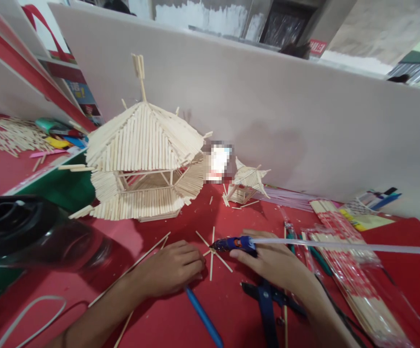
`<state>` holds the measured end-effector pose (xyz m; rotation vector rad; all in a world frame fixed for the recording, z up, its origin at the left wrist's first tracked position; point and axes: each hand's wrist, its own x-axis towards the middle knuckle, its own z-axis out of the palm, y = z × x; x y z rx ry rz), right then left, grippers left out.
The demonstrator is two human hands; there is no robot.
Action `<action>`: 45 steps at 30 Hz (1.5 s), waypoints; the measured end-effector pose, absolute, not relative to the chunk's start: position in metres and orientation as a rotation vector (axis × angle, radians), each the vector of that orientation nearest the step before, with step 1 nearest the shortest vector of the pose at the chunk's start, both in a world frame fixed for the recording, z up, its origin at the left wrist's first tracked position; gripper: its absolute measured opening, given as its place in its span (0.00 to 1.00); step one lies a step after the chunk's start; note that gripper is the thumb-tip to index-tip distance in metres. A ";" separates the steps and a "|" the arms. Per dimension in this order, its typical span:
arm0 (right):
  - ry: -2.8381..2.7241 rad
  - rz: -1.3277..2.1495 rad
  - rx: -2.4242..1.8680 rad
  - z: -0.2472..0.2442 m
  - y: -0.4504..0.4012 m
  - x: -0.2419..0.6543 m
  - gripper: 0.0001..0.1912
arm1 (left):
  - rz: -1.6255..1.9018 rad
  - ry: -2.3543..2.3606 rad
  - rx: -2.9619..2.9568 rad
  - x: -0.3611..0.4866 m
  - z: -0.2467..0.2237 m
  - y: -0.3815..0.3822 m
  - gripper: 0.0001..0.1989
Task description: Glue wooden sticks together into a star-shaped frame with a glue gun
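Observation:
My right hand point(267, 256) grips a blue hot glue gun point(237, 243) with a long clear glue stick point(322, 245) running out of its back. The gun's dark nozzle touches or hovers just over the hub of a star of thin wooden sticks point(211, 266) lying on the red tabletop. My left hand point(175, 268) rests at the star's left side, its fingers curled; whatever is under the fingertips is hidden. A blue pen-like rod point(203, 316) lies just below that hand. Blue-handled pliers or cutters point(266, 309) lie below my right wrist.
Behind my hands stands a pavilion model of sticks point(144, 140), with a smaller model point(248, 181) to its right. A dark bottle point(36, 232) is at left. Packs of sticks point(354, 275) lie at right. A white partition point(304, 125) closes off the back.

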<state>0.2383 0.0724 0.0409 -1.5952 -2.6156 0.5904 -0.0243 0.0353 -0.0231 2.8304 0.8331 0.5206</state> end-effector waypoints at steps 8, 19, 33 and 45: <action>-2.493 0.843 -1.606 0.044 0.078 0.243 0.23 | 0.618 0.906 2.661 -0.028 -0.013 0.036 0.10; -2.389 1.042 -1.507 0.041 0.086 0.250 0.23 | 0.878 1.264 2.177 -0.028 -0.014 0.037 0.09; -2.227 1.326 -1.381 0.029 0.096 0.261 0.23 | 0.898 1.360 2.112 -0.025 -0.015 0.039 0.09; -2.414 1.120 -1.546 0.036 0.099 0.284 0.09 | 0.767 1.345 2.147 -0.025 -0.019 0.038 0.08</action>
